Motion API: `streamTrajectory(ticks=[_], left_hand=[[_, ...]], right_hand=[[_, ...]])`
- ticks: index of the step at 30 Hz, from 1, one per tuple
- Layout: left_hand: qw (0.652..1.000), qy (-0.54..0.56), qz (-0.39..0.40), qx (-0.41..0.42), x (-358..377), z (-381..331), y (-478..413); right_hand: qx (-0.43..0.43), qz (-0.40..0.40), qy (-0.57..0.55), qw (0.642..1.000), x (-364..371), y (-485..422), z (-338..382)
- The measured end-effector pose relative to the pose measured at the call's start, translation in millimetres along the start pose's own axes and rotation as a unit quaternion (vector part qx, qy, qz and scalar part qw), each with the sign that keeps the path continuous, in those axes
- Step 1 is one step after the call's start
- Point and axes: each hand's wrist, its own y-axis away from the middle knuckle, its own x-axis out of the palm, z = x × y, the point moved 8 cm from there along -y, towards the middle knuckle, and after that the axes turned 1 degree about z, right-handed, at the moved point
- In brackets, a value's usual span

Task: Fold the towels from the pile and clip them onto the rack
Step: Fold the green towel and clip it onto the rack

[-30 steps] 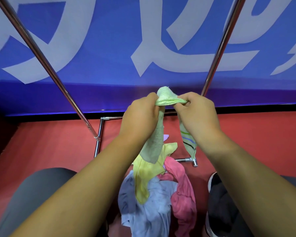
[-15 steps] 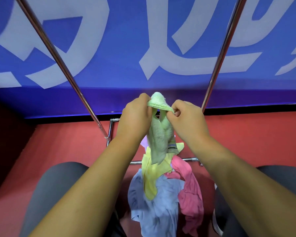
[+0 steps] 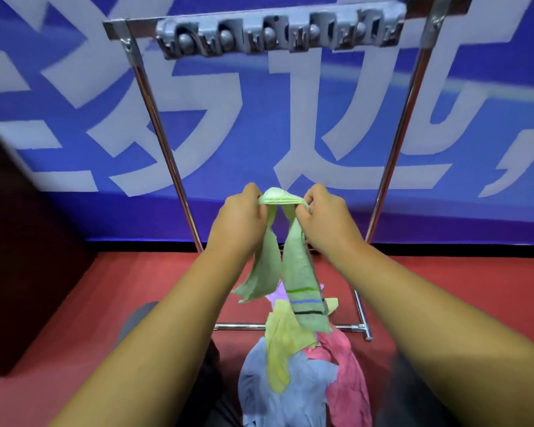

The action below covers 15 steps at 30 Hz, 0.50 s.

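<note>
I hold a light green towel [image 3: 296,272] with coloured stripes near its lower end, bunched at the top between both hands. My left hand [image 3: 239,217] grips its top fold on the left and my right hand [image 3: 327,217] pinches it on the right. Two ends of the towel hang down between my forearms. Below lies the pile [image 3: 302,374] of yellow, light blue and pink towels on the floor. The metal rack [image 3: 154,124] stands in front of me. A grey row of clips [image 3: 278,32] runs along its top bar, well above my hands.
A blue banner with large white characters [image 3: 259,118] fills the wall behind the rack. The floor [image 3: 105,303] is red. A dark object [image 3: 19,241] sits at the left. The rack's base bar [image 3: 352,328] lies just beyond the pile, and my knees flank the pile.
The view has tilted up, so the rack's top bar and clips now show. My hands have drawn slightly apart and the green towel's two ends hang separately.
</note>
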Motion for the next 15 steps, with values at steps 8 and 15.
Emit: streamTrajectory(ticks=[8, 15], left_hand=[[0.997, -0.063, -0.039, -0.016, -66.8, -16.6, -16.7], [0.981, -0.180, -0.077, 0.005, -130.0, -15.6, -46.0]], right_hand=[[-0.062, 0.024, 0.213, 0.975, -31.5, -18.1, 77.7], [-0.166, -0.002, 0.317, 0.934, -53.5, -29.2, 154.7]])
